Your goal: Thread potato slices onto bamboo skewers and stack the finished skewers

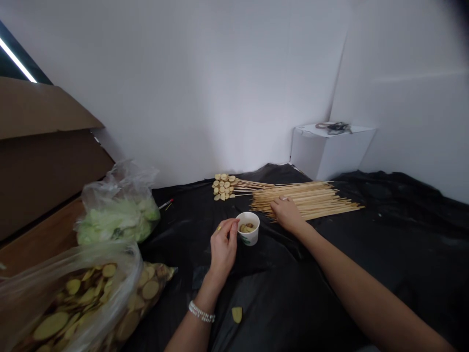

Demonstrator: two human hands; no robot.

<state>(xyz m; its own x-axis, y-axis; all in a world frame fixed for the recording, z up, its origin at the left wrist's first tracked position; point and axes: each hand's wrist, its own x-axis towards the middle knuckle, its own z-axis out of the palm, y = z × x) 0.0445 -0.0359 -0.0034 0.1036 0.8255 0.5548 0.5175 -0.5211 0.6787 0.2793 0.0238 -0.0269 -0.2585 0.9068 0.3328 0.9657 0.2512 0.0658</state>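
Observation:
A white paper cup with sliced pieces inside stands on the black sheet. At its left rim is my left hand, its fingers bent together; whether anything is pinched there is too small to tell. My right hand rests on the left part of a wide bundle of thin wooden sticks, fingers curled down with their tips hidden among the sticks. Left of the bundle, several sticks end in a cluster of round pale slices. One loose slice lies near the front.
Clear bags of brown-edged slices and of pale green pieces stand at the left, beside a cardboard box. A small red-tipped item lies near them. A white box with dark items on top stands at the back right.

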